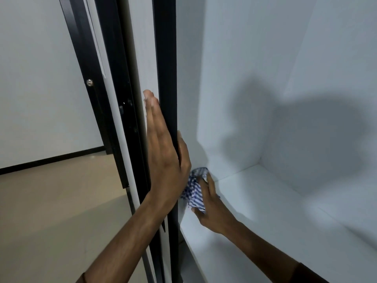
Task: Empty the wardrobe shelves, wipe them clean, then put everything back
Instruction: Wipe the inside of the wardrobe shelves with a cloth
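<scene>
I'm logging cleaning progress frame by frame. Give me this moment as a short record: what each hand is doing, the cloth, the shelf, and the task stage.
left hand: straight fingers flat against the black door frame, thumb on its other side
right hand: presses the striped cloth at the shelf's left rear corner
striped cloth: blue and white, bunched
shelf: white, nothing stored on the visible part
stage: wiping; nothing put back in view

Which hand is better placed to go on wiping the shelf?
Right hand: it holds the cloth on the shelf. The left hand braces the door edge.
</scene>
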Motion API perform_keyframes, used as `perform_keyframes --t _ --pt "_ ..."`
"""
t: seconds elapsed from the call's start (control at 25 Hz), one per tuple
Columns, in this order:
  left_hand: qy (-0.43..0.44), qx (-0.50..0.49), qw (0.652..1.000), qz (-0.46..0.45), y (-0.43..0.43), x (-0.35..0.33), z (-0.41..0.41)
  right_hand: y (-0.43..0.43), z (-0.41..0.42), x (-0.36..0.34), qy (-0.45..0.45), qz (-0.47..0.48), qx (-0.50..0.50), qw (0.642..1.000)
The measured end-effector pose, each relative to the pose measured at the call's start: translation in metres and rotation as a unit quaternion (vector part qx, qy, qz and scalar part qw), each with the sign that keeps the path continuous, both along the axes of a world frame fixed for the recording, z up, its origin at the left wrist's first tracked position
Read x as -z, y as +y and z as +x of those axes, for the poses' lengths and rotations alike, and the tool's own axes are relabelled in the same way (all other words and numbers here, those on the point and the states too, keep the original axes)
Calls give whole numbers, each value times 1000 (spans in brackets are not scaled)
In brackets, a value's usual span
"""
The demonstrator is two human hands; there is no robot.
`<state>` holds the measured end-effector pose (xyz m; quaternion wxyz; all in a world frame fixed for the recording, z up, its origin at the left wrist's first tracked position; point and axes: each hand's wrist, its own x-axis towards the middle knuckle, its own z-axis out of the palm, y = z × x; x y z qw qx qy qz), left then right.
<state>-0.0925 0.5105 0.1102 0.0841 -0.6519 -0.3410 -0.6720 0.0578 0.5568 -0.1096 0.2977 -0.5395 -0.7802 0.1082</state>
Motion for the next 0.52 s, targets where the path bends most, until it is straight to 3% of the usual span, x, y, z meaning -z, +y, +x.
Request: perform_keyframes --t 0.08,0.2,0.28,0.4,0.44,0.52 --pt "15 -3 1000 13 0 -1 1 -11 -18 -2 -80 53 -35 995" --pt "46 -41 998 18 -3 1 -1 -17 -34 -21 -83 171 -40 981" --pt "131 -95 986 42 -9 8 0 -2 -11 -43 -99 193 -35 976" --pt "313 -80 943 84 -17 8 16 7 51 -66 -20 112 81 990" --pt "345 -59 934 74 -14 -4 26 9 70 -77 1 87 113 990" --pt "361 -40 931 46 0 -47 49 15 101 -121 61 132 125 981"
